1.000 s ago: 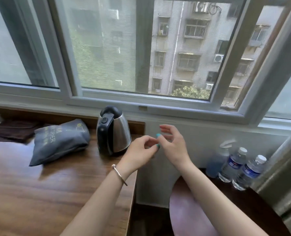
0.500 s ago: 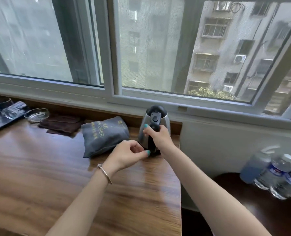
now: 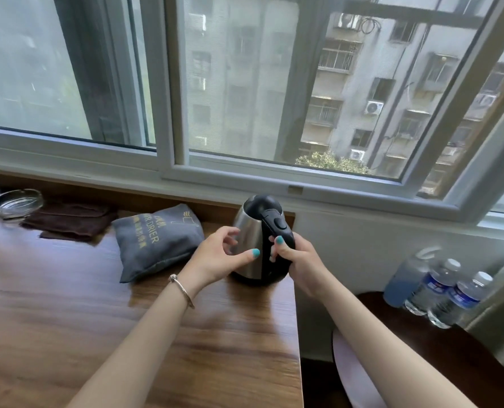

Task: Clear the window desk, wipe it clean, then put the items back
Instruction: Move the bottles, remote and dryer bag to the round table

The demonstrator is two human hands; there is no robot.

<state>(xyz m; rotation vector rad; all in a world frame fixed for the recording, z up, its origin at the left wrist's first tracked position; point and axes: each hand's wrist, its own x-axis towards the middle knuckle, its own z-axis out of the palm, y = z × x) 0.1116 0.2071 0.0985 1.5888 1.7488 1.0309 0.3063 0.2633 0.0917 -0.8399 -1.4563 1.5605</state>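
Near the back right corner of the wooden table (image 3: pixel 68 334), below the window, stands a steel kettle (image 3: pixel 249 245) with a black lid and handle. The right hand (image 3: pixel 299 257) grips the black handle, fingers curled round it and thumb on its near side. The left hand (image 3: pixel 218 254) reaches to the kettle's steel side with fingers spread and lightly bent; whether they touch the metal cannot be told. A thin bracelet (image 3: pixel 183 287) sits on the left wrist.

Just left of the kettle lies a grey drawstring bag (image 3: pixel 156 242) printed with "HAIR DRIER". Further left along the back edge is a folded dark brown cloth (image 3: pixel 71 219), and beside that a glass ashtray (image 3: pixel 16 201) near the table's left edge.

Off the table's right edge, on a lower dark round side table (image 3: pixel 421 357), two water bottles (image 3: pixel 439 293) stand together, with a blue spray bottle (image 3: pixel 404 278) touching them on the left.
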